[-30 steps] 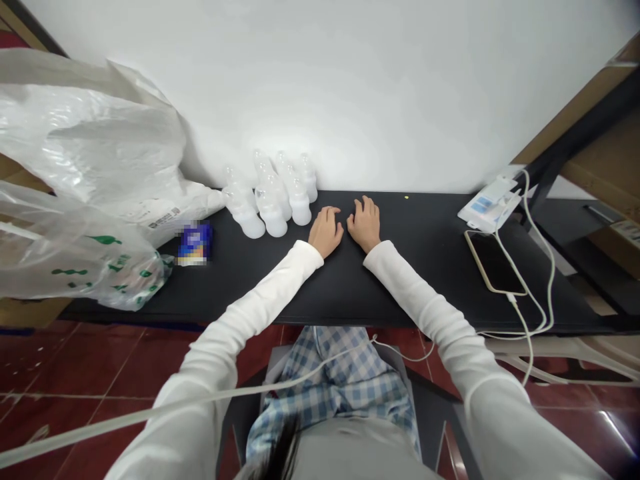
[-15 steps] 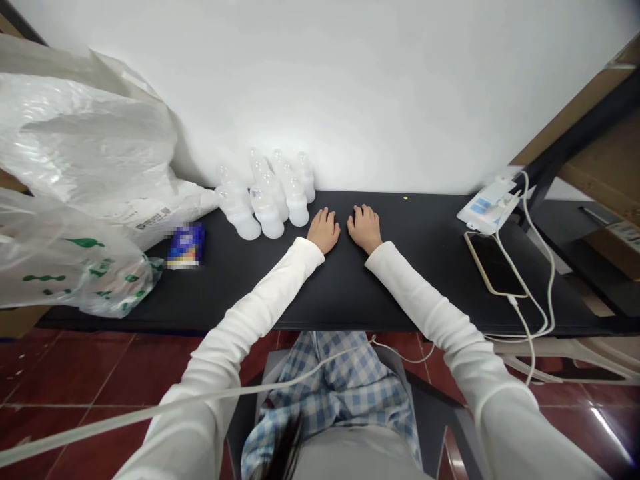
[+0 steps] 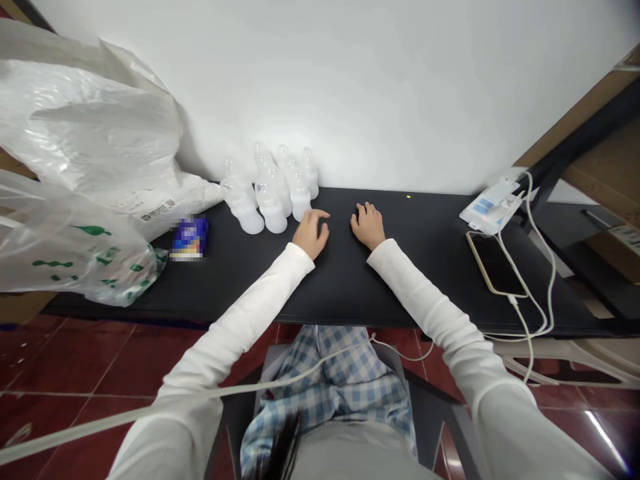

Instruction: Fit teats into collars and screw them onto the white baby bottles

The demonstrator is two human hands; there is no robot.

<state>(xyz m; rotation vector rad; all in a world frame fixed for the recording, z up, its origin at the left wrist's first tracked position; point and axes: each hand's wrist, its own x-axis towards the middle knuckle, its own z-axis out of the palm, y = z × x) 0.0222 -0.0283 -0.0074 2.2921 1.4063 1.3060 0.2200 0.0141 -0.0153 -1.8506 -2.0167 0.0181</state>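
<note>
So my left hand (image 3: 310,233) is loose and empty, fingertips just beside the nearest of the little white bottles (image 3: 273,193). They're bunched right ahead of my fingers, against the wall (image 3: 380,93). My right hand (image 3: 369,227) lies relaxed on the black desk (image 3: 425,267), gripping nothing.

The left arm (image 3: 235,320) and the right arm (image 3: 430,313) stretched forward in long white sleeves (image 3: 465,360), drawing together toward the wrists. The left hand (image 3: 311,233) was palm down and empty, its fingers (image 3: 320,216) loosely bent and slanted toward the right hand (image 3: 369,226). That hand also lay palm down and held nothing, its fingers (image 3: 364,209) close together and slightly curled. A gap separated the two sets of fingertips.
</note>
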